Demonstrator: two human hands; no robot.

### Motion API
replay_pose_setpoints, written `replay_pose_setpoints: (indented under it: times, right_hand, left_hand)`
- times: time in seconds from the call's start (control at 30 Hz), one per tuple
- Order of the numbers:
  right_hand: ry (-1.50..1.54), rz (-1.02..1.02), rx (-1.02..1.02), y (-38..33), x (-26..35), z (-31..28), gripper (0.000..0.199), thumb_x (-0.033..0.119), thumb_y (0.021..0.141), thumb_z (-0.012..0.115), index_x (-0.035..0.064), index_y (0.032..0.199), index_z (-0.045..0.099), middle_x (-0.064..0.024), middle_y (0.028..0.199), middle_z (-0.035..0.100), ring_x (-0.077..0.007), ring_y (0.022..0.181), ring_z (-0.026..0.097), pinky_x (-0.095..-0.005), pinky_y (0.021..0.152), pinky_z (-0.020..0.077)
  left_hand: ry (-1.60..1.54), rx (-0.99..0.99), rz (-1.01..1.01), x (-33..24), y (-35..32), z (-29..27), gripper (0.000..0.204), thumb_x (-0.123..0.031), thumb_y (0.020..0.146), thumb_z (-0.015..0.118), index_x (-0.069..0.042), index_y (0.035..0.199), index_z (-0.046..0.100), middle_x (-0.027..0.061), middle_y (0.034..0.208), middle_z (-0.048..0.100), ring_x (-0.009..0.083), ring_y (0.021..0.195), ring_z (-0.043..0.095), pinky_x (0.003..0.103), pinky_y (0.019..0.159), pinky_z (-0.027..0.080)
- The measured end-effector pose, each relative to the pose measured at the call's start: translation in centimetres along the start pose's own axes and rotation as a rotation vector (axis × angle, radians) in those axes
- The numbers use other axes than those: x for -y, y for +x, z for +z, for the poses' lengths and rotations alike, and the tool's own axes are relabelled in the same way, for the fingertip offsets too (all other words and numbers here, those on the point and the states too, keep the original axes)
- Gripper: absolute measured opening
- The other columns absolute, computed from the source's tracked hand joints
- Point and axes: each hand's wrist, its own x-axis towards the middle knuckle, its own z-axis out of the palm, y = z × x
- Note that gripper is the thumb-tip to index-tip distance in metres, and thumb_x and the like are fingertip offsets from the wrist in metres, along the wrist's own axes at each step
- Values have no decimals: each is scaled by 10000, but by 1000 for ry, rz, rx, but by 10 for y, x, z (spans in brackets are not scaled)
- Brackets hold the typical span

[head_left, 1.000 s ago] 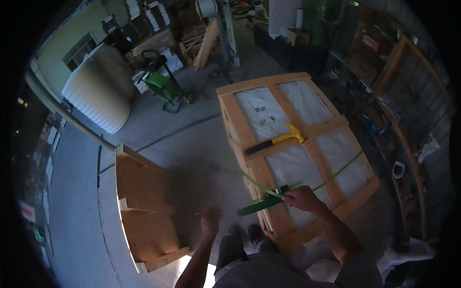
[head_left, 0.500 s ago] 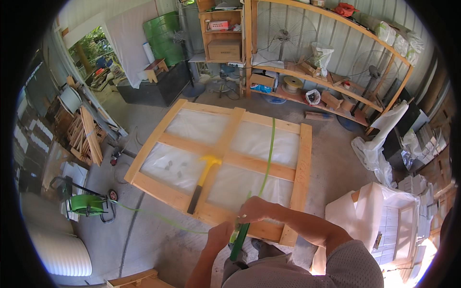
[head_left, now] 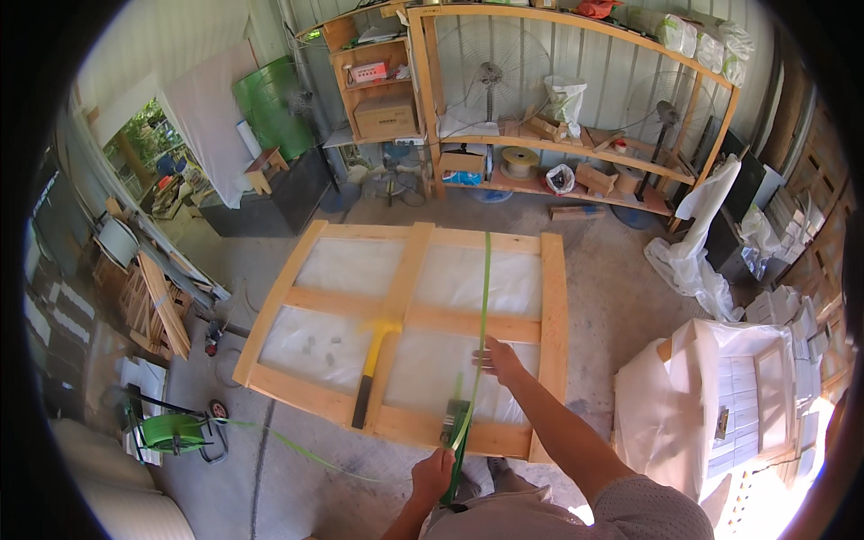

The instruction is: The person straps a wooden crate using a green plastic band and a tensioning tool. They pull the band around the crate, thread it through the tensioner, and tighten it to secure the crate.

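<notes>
Pale corrugated wall (head_left: 598, 58), wooden shelving (head_left: 576, 146), grey floor (head_left: 605, 261).

Exposure is bright overall. Daylight enters through the opening (head_left: 166, 153) at upper left. Strong glare at the lower right rim burns out detail beside the wrapped stack (head_left: 670, 405). Light on the wooden crate (head_left: 417, 270) is even and soft; its white sheeting (head_left: 435, 360) reads pale. The far left side is dimmer. The head of the hammer (head_left: 371, 364) is smeared yellow. Fisheye distortion bows the shelving's top beam (head_left: 576, 20). Black vignetting rings the frame; detail near the rim is soft.
</notes>
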Motion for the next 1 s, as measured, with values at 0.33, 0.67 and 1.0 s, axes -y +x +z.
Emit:
replay_pose_setpoints:
  times: [0.33, 0.67, 1.0]
  right_hand:
    - [287, -60, 82, 45, 12, -13, 154, 181, 892, 571, 34, 884, 617, -67, 738, 629, -169, 615, 596, -311, 558, 508]
    - [365, -114, 141, 24, -2, -12, 179, 170, 874, 581, -5, 869, 612, -108, 737, 620, -200, 607, 593, -307, 547, 488]
    - [18, 47, 185, -15, -42, -8, 311, 284, 878, 592, 7, 1016, 619, -123, 899, 681, -193, 737, 636, -344, 654, 506]
  left_hand:
    - [49, 15, -64, -3, 13, 18, 293, -308, 968, 448, -87, 867, 612, 123, 732, 656, 380, 680, 632, 476, 616, 487]
    - [19, -21, -126, -7, -13, 24, 294, -332, 963, 459, -114, 836, 610, 150, 677, 631, 391, 637, 615, 500, 587, 463]
    - [-53, 40, -255, 17, -24, 10, 127, -182, 864, 501, -115, 905, 601, 125, 859, 599, 365, 772, 611, 479, 692, 479]
